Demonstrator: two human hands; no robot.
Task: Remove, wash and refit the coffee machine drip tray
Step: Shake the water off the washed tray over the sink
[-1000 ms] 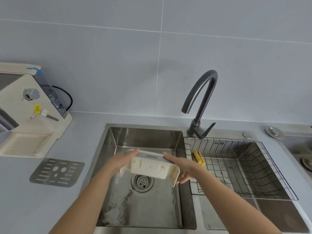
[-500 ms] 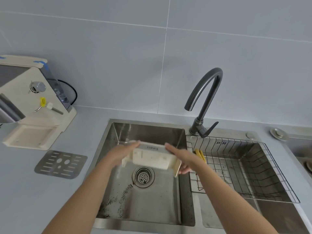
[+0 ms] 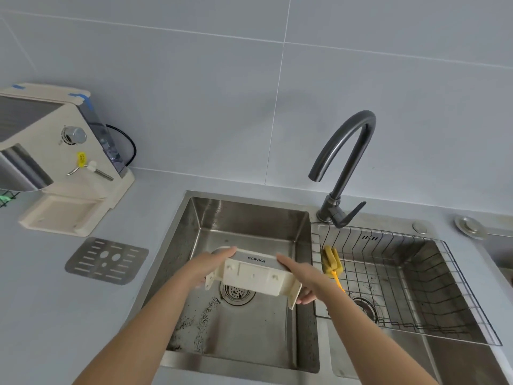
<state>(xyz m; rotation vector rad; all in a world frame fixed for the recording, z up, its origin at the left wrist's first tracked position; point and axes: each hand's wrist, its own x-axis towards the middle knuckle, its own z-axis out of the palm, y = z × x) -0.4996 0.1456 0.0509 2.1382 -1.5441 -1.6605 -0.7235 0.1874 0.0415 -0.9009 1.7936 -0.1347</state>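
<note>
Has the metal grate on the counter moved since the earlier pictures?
No. The metal grate lies at the same spot in front of the coffee machine, left of the sink; only the camera view shifted.

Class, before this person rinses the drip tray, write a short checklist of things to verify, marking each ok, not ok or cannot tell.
1. Drip tray held by both the left hand and the right hand: ok.
2. Tray over the left sink basin: ok.
3. Metal grate off the tray, on the counter: ok.
4. Faucet spout over the tray: not ok, it ends off to the right.
5. Water running: not ok, none visible.
6. Drain unblocked: cannot tell.
</note>
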